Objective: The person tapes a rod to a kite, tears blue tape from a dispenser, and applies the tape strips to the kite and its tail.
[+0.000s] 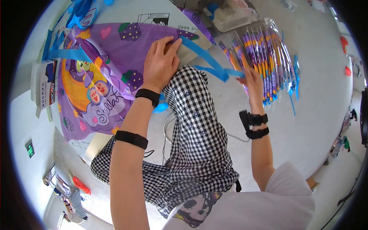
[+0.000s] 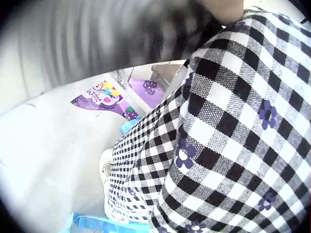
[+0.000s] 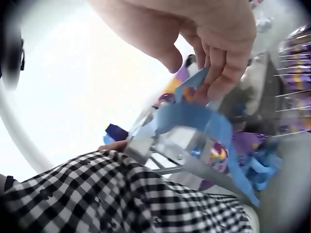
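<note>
A purple printed kite (image 1: 115,69), with a yellow moon and the lettering "Stella", lies spread out at the left of the head view. My left hand (image 1: 161,63) rests palm down on its right part, fingertips pressing the sheet beside one end of a blue ribbon (image 1: 203,53). The ribbon runs rightward in a loop to my right hand (image 1: 253,82), which pinches it between thumb and fingers. In the right wrist view the ribbon (image 3: 189,116) hangs from the fingers of that hand (image 3: 214,43). The left wrist view shows mostly checked trousers (image 2: 233,131).
A row of packed kites (image 1: 268,61) in clear sleeves lies on the right, near a clear plastic box (image 1: 234,17). More blue ribbon (image 1: 78,15) is heaped at the far left, above a white tape dispenser box (image 1: 46,84). My checked knee (image 1: 191,92) rises between the arms.
</note>
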Demonstrator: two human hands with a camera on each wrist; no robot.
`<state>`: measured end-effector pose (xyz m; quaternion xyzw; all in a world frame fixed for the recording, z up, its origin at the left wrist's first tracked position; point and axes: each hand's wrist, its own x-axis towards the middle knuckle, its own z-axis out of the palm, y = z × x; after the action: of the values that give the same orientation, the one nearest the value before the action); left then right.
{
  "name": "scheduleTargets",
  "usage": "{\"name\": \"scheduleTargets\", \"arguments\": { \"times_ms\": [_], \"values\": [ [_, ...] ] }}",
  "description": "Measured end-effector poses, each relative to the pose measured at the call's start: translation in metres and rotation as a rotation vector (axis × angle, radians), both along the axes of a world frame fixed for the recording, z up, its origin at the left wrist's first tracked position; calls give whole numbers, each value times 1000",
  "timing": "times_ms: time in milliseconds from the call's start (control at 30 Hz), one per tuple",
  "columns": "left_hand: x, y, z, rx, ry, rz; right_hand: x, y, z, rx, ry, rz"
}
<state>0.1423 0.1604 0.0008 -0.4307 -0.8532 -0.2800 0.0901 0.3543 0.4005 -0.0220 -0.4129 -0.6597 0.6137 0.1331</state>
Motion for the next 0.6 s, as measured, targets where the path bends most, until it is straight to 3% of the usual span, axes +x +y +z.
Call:
{"name": "scheduleTargets", "arguments": {
  "times_ms": [100, 167, 200, 300, 333, 433, 500, 567, 600],
  "values": [
    [0, -1, 2, 8, -1, -7, 101, 57, -52, 92, -125, -186],
    [-1, -1, 3, 10, -7, -10, 161, 87, -50, 211, -107, -475],
    [-1, -1, 3, 16, -17, -11, 206, 121, -56, 417, -235, -552],
    [0, -2, 6, 39, -44, -14, 252, 160, 25, 1178, -639, -617],
    [-1, -2, 7, 52, -47, -17, 257, 175, 54, 1229, -625, -614],
    [0, -3, 13, 94, -68, -13, 204, 193, 141, 1416, -435, -506],
    [0, -4, 16, 92, -81, -21, 137, 200, 177, 1586, -168, -332],
    [0, -5, 15, 98, -73, -28, 42, 180, 199, 1495, 40, -279],
    [-1, -6, 15, 101, -73, -27, -10, 173, 199, 1354, 278, -211]
  ]
}}
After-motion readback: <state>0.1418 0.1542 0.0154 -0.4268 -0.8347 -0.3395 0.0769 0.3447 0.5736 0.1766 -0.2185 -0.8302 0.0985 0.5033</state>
